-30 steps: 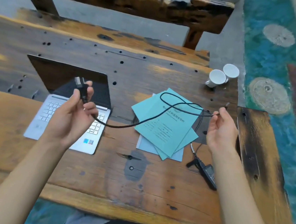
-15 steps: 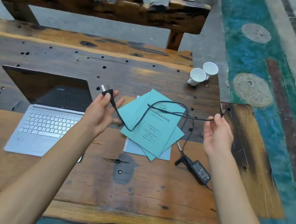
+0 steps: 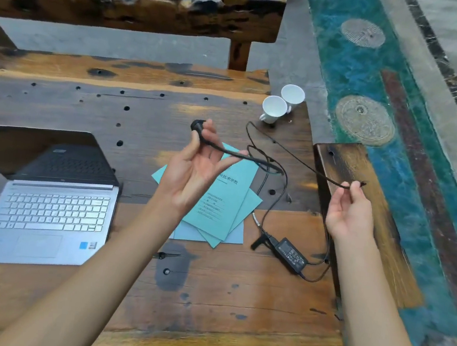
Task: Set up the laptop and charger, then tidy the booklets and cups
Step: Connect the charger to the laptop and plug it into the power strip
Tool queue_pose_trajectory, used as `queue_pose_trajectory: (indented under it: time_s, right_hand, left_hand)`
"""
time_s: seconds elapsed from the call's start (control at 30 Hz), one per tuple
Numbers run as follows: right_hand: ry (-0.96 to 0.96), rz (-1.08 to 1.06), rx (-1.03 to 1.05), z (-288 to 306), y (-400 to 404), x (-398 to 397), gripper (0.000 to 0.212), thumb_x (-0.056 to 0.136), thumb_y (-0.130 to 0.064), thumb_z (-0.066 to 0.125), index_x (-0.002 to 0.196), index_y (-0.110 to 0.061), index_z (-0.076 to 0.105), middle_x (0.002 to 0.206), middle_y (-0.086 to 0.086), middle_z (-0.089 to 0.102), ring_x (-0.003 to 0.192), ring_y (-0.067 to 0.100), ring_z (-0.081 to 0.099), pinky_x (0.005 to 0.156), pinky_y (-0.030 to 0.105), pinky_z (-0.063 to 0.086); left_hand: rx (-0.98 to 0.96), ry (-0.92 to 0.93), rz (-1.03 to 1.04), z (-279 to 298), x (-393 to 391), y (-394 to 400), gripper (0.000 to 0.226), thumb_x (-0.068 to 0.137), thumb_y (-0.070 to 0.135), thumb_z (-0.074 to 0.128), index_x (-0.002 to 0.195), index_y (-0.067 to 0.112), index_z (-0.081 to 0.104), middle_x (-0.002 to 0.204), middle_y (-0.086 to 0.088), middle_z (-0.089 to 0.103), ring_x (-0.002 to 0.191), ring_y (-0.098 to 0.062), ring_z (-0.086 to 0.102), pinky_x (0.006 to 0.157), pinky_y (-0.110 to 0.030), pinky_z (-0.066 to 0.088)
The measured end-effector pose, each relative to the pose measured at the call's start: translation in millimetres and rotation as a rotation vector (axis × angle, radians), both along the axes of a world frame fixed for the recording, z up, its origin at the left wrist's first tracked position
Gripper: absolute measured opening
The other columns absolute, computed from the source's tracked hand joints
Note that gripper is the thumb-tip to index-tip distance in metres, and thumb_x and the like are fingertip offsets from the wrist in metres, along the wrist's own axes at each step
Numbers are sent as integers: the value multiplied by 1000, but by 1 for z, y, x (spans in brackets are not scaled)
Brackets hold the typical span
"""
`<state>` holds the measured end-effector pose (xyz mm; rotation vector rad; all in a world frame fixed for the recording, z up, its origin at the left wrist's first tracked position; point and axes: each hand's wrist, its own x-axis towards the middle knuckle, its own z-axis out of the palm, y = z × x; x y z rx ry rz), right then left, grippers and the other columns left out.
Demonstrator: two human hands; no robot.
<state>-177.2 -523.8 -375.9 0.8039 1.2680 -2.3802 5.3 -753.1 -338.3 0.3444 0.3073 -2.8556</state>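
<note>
My left hand (image 3: 196, 172) is raised palm-up over the teal booklets (image 3: 219, 208) and pinches the black plug end (image 3: 197, 126) of the charger cable (image 3: 288, 153). My right hand (image 3: 349, 211) pinches the thin cable near its other tip, above the table's right edge. The cable loops between both hands and drops to the black power brick (image 3: 290, 255) lying on the wood. An open silver laptop (image 3: 48, 210) stands at the left. Two white cups (image 3: 273, 112) sit at the far right of the table.
The wooden table (image 3: 208, 297) has holes and a dark stain near its front. A wooden bench back (image 3: 132, 7) runs along the far side. To the right lies a blue-green patterned floor (image 3: 377, 84) with round grates. A raised plank (image 3: 359, 203) borders the table's right end.
My left hand moved right, away from the laptop, and turned the plug upward. The cable now stretches further between my hands, and the view shifted right.
</note>
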Motion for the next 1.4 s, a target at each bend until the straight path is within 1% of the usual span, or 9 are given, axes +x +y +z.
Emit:
queue_pose_trajectory:
  time_s: [0.13,0.27,0.43,0.63,0.73,0.93,1.03,1.23,1.4]
  right_hand:
    - [-12,-31,-18,-5,13,-3,30,100,-15,63,129,-7,59,91,1,64,80,5,66,67,14,56]
    - [2,10,-3,-6,9,4,24,100,-15,64,123,-9,60,93,1,64,81,5,66,68,13,56]
    - [18,136,30,-7,-13,22,12,99,-15,64,111,-11,65,94,0,64,80,5,65,69,14,56]
    - [-33,250,62,-9,-55,56,40,96,-17,70,134,-11,62,103,1,66,79,5,68,66,13,55]
    - [-49,336,82,-11,-86,75,43,95,-17,71,137,-9,60,110,2,66,84,6,67,64,11,54]
    - [-31,533,69,-16,-165,125,20,98,-14,66,118,-10,62,113,7,64,96,12,63,75,14,56]
    - [14,612,88,-17,-203,154,11,97,-14,67,108,-11,66,101,5,66,83,9,65,71,13,54]
    - [44,809,110,-29,-276,213,26,93,-18,73,119,-15,65,85,-7,72,72,4,68,61,14,54]
    - [49,954,242,-61,-315,255,26,92,-24,75,116,-20,67,69,-10,71,67,4,65,56,15,52]
  left_hand:
    - [-1,8,-72,-19,31,11,31,108,27,35,134,12,45,103,-3,60,81,-19,65,97,-75,40]
    - [-40,-40,-67,-45,76,1,32,104,18,46,136,18,41,104,-7,63,82,-23,68,102,-74,37]
    - [-245,-222,24,-72,134,-16,28,101,25,48,126,15,58,108,9,68,81,-5,69,95,-70,47]
    - [-253,-222,150,-104,217,-34,41,92,20,68,132,20,57,117,12,70,88,-6,70,96,-73,44]
    - [-339,-378,205,-109,259,-40,49,86,26,76,130,29,56,114,18,68,88,1,68,92,-69,49]
    - [-270,-616,295,-126,338,-60,32,103,37,48,132,26,58,111,18,71,85,0,69,87,-68,52]
    - [-220,-650,307,-136,369,-77,27,100,35,55,121,22,67,112,14,72,87,-3,70,86,-71,51]
    - [-233,-777,240,-148,428,-131,22,95,31,61,107,22,77,120,12,70,91,-6,71,91,-71,49]
    - [-338,-929,118,-158,443,-175,24,92,32,63,110,20,75,120,9,72,90,-10,73,79,-52,60]
